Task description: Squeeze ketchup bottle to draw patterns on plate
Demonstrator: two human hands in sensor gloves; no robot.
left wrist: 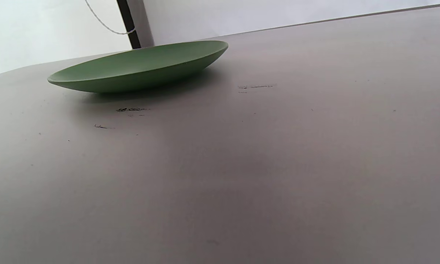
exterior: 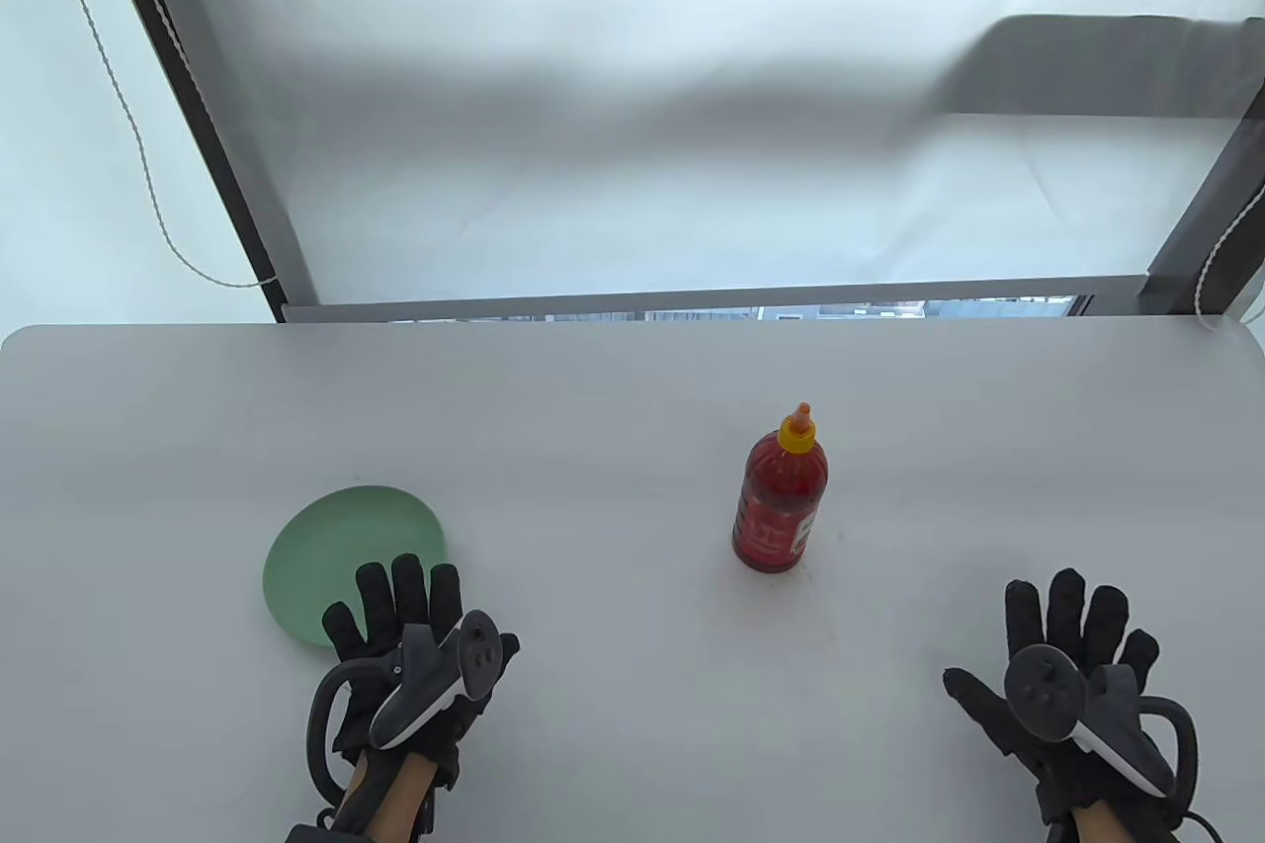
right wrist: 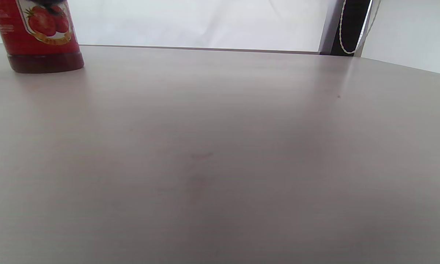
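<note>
A red ketchup bottle with a yellow cap and orange nozzle stands upright at the middle right of the grey table. Its base shows at the top left of the right wrist view. A pale green plate lies empty at the front left; it also shows in the left wrist view. My left hand lies flat and open on the table, its fingertips over the plate's near edge. My right hand lies flat and open, fingers spread, at the front right, well clear of the bottle.
The table's far edge meets a window frame and a white blind. Blind cords hang at the far left and far right. Small dark scuff marks dot the table near the plate.
</note>
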